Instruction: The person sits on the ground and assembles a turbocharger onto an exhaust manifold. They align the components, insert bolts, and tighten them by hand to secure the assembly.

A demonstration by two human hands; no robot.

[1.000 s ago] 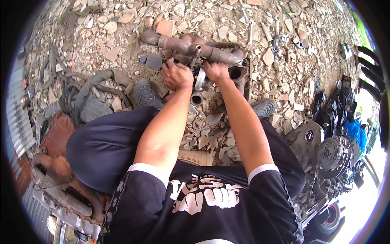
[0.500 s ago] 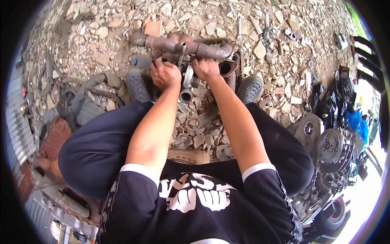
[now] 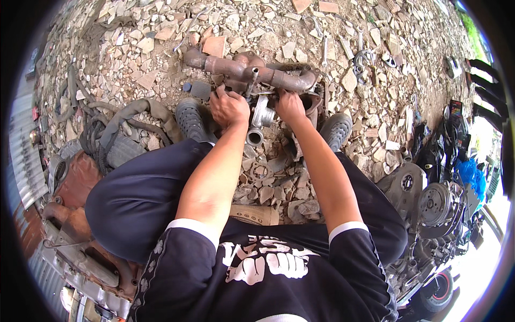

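Observation:
A rusty exhaust manifold (image 3: 252,72) lies across the stony ground between my feet, with a metal turbocharger (image 3: 262,115) on its near side. The turbocharger's round pipe opening (image 3: 254,137) points toward me. Under the manifold's left half, my left hand (image 3: 229,110) is closed with its fingers curled at the assembly's left side. My right hand (image 3: 291,109) is closed too, its fingertips pinched together just right of the turbocharger, beside a rusty flanged outlet (image 3: 310,102). What either hand grips is hidden behind the fingers.
Wrenches (image 3: 324,49) and a metal clamp-like part (image 3: 360,61) lie at the far right. Old hoses (image 3: 126,115) are heaped on the left. Engine parts (image 3: 437,206) stand to my right, and a rusty engine block (image 3: 75,182) to my left. My shoes (image 3: 337,130) flank the manifold.
The whole view has shifted, so the manifold and hands appear slightly right and lower. Both hands stay at the turbocharger; the right hand's fingers have turned and drawn into a tighter pinch.

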